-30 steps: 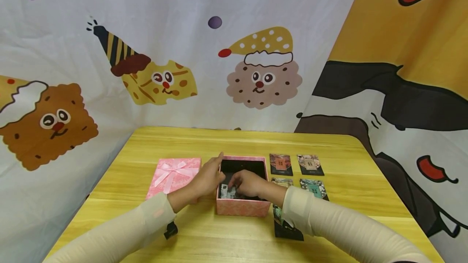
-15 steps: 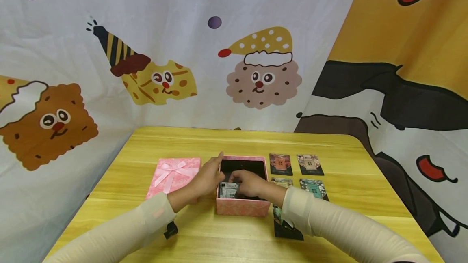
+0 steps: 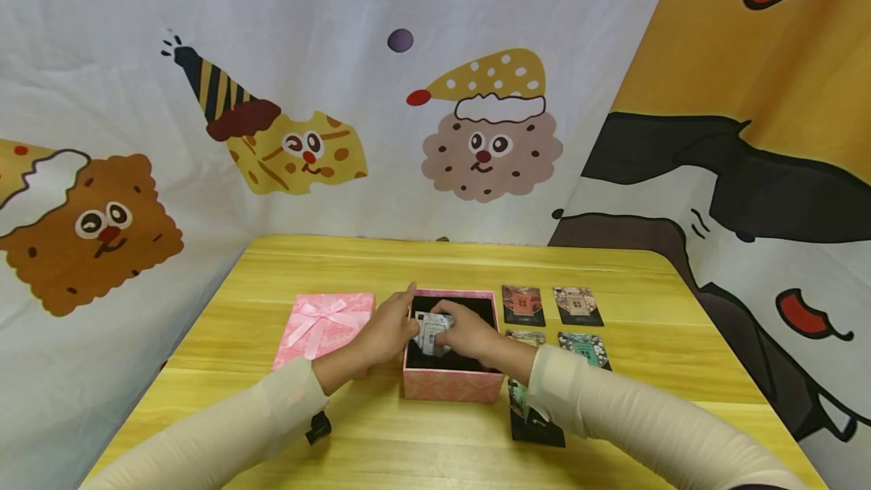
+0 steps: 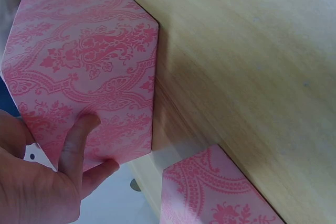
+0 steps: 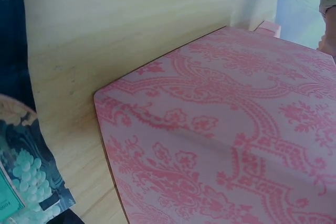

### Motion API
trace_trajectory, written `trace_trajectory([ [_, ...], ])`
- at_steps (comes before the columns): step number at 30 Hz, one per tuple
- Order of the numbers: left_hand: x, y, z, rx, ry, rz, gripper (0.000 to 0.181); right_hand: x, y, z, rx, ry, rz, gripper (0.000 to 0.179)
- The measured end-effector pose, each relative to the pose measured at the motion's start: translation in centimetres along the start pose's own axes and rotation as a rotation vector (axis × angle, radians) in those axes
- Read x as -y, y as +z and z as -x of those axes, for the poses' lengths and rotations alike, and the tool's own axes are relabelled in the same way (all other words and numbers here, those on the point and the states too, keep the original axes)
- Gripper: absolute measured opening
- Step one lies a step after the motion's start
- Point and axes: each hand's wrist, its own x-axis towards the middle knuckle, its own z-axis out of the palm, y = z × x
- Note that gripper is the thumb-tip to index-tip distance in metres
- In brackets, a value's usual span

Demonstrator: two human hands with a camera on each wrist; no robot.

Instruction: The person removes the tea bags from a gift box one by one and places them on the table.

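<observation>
An uncovered pink patterned box (image 3: 452, 386) with a dark interior stands mid-table. My left hand (image 3: 388, 331) grips its left wall; in the left wrist view, fingers (image 4: 76, 145) lie against the outside of the wall. Over the box's inside, my right hand (image 3: 466, 331) pinches a flat grey-white printed packet (image 3: 429, 333) by its right side. Part of that packet is hidden by the fingers. The right wrist view shows the box wall (image 5: 220, 119) but not the right hand.
Left of the box lies its pink lid (image 3: 327, 320) with a ribbon bow. Several flat printed packets lie to the right, among them a red one (image 3: 522, 306), a beige one (image 3: 577, 306) and a teal one (image 3: 584, 350). The right sleeve partly covers a dark green packet (image 3: 534, 426).
My right hand has lifted the grey-white packet from the near part of the box's inside, up and away from me. The left hand keeps its grip on the box wall.
</observation>
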Motion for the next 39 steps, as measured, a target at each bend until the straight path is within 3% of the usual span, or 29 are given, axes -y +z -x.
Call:
trace_trajectory([
  [8,-0.1,-0.1,-0.2,0.016,-0.019,-0.008,0.076,0.3,-0.2,0.1,-0.055,-0.028,0.023,0.047],
  [18,-0.2,-0.1,-0.1,-0.001,-0.018,-0.014,0.075,2.2,-1.5,1.1,-0.041,-0.061,0.070,0.044],
  [26,-0.3,0.0,-0.1,0.001,-0.021,0.003,0.076,2.4,-3.8,2.1,-0.026,-0.042,-0.030,0.042],
  [39,0.0,0.0,0.0,-0.012,0.021,-0.005,0.075,-0.1,-7.8,4.7,-0.073,-0.067,-0.133,0.038],
])
